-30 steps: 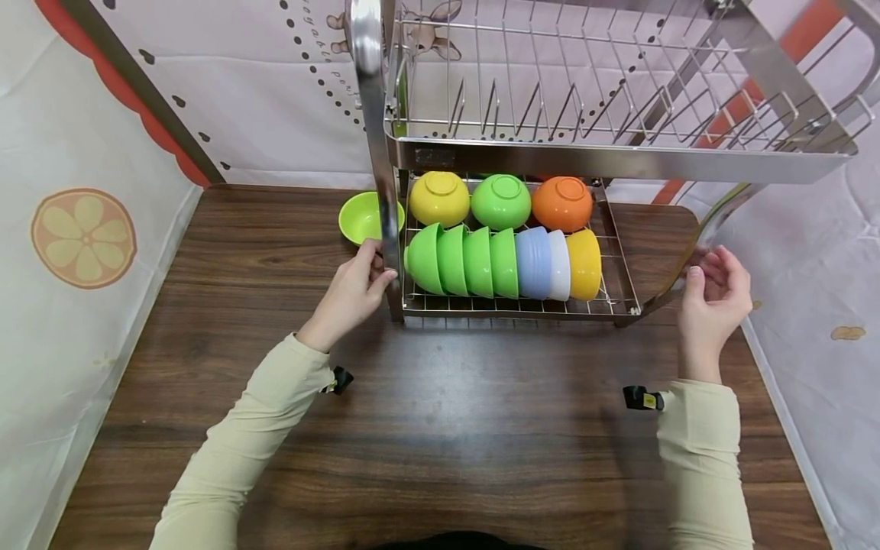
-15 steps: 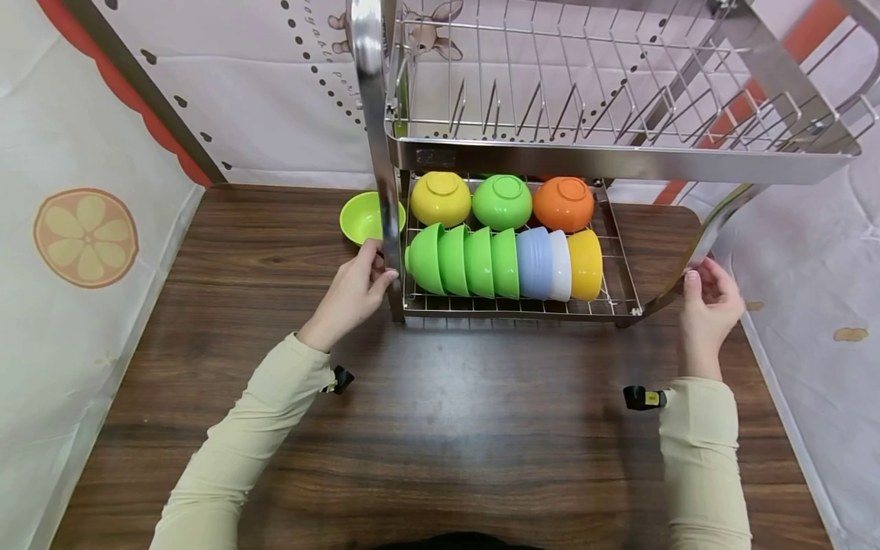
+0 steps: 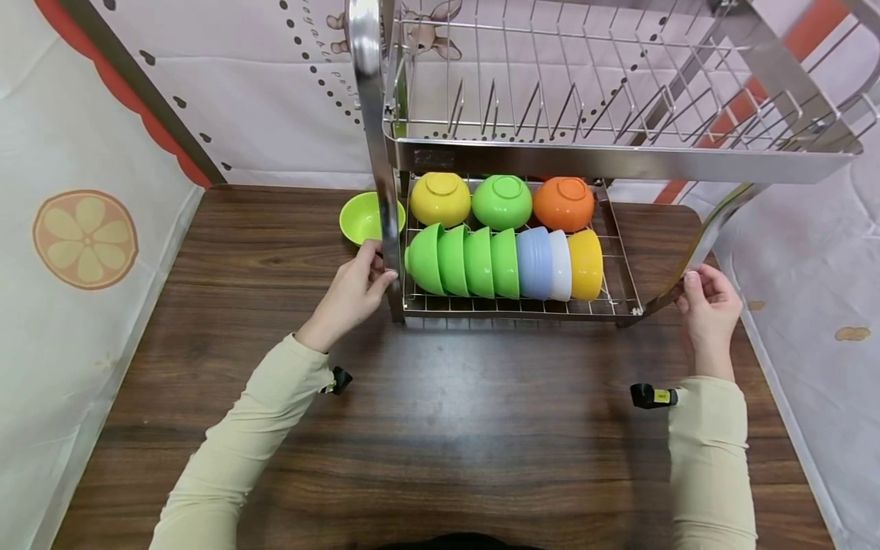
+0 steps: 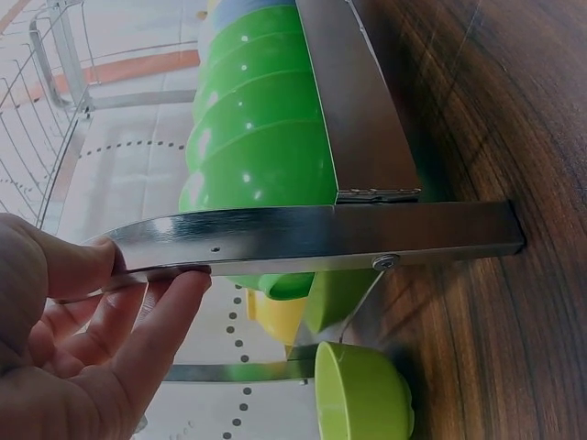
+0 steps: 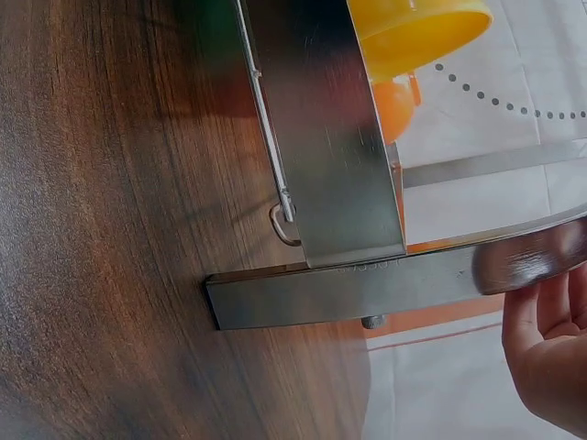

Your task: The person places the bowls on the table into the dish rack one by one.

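A two-tier metal dish rack point(image 3: 622, 162) stands on the wooden table. My left hand point(image 3: 349, 296) pinches its left front post between thumb and fingers, as the left wrist view point(image 4: 78, 344) also shows. At the right front post, my right hand point(image 3: 711, 305) holds the curved metal, thumb in front and fingers behind. On the lower tier lies a row of nested bowls on their sides: several green bowls point(image 3: 451, 260), a blue bowl point(image 3: 534, 263), a white bowl point(image 3: 560, 266) and a yellow bowl point(image 3: 585, 265). Behind them sit upside-down yellow point(image 3: 440, 199), green point(image 3: 502, 202) and orange bowls point(image 3: 564, 204).
A lime-green bowl point(image 3: 360, 219) stands upright on the table point(image 3: 440, 443), left of the rack and close beyond my left hand. The upper tier's wire basket point(image 3: 550, 84) overhangs the lower one. Printed cloth point(image 3: 261, 99) hangs behind and along both sides.
My right hand has moved slightly left and down onto the right post, its fingers closing on it. The left hand, rack and bowls have stayed in place.
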A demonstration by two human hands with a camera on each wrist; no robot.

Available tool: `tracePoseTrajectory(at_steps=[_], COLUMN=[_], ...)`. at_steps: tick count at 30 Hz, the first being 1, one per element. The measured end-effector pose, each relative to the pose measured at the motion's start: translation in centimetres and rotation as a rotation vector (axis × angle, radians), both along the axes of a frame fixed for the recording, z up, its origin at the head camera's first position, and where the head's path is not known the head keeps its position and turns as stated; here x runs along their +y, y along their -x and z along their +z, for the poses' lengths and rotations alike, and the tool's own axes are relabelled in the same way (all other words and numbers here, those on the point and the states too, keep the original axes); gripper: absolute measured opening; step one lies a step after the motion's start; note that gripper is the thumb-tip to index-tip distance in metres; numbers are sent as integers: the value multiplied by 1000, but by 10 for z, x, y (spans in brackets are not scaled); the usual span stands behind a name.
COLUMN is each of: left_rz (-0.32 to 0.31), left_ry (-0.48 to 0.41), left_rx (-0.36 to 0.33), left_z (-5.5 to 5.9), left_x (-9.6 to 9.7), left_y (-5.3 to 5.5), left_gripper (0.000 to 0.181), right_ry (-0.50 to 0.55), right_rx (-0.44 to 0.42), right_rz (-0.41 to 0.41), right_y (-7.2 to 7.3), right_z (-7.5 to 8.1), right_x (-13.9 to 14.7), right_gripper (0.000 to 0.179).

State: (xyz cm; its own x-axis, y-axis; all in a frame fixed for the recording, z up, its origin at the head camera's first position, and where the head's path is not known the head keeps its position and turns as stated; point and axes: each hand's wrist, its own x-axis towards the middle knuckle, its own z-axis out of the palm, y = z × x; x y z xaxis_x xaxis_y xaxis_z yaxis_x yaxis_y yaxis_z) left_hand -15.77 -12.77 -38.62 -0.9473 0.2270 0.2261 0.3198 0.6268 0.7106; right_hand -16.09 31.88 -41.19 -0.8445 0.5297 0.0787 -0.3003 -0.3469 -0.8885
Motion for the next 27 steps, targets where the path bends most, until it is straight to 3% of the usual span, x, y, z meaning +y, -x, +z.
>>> tracePoseTrajectory(at_steps=[6, 14, 25, 27], left_rz=[-9, -35, -143, -165], left_ry=[-5, -28, 14, -21], left_rx=[-2, -61, -114, -147], left_z=[-1, -1, 8, 9], left_x=[0, -2, -14, -18], left_y=[1, 6, 15, 18], left_gripper=[31, 32, 26, 27], right_ry=[31, 53, 81, 72], right_rx=[7, 27, 50, 50], right_rz=[1, -28, -15, -16], right_y=[-1, 0, 1, 1], right_z=[2, 2, 0, -1], right_x=[2, 0, -1, -1], right_gripper=[6, 6, 6, 6])
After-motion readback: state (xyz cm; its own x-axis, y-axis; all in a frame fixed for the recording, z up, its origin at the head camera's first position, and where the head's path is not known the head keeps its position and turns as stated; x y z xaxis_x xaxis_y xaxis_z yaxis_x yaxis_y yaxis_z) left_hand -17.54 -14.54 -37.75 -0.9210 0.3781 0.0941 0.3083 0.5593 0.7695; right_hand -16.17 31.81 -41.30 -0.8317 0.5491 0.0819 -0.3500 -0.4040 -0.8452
